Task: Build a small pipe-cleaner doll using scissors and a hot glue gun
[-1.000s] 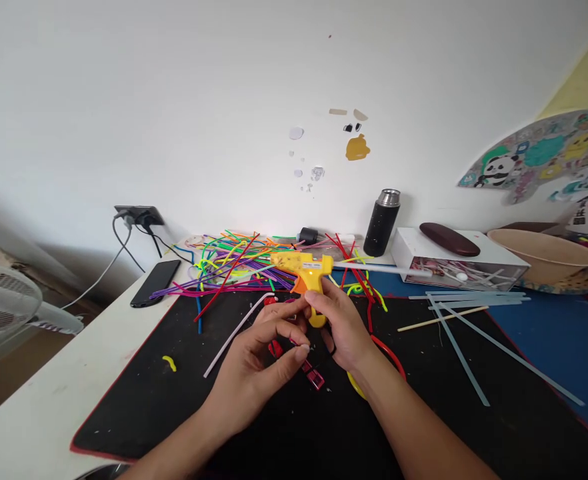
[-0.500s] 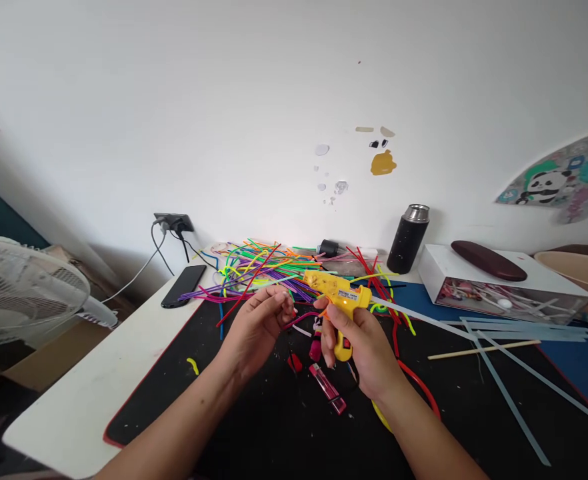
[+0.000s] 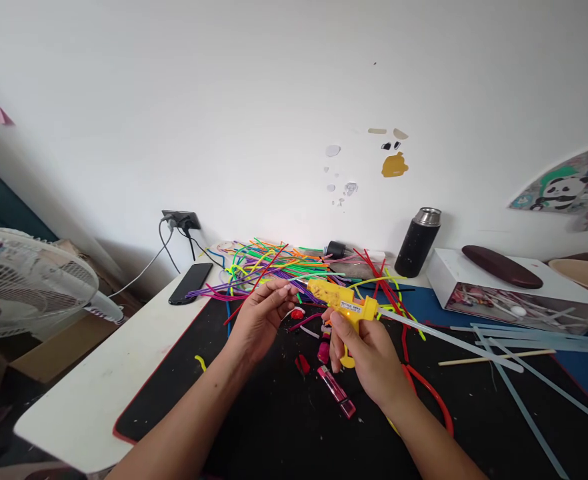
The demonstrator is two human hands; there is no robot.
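Observation:
My right hand grips a yellow glue gun by its handle, with a clear glue stick trailing out of its back to the right. The gun's nozzle points left toward my left hand, which pinches a small white and red piece just in front of the nozzle. Both hands hover over a black mat. Small red and pink pieces lie on the mat under my hands.
A heap of coloured pipe cleaners lies behind the hands. A phone, a black flask, a white box, loose glue sticks, a red ring and a fan at the left surround the mat.
Both hands rose from the mat. My left hand lifted the small piece up to the gun's nozzle. The view swung left, bringing the fan into sight.

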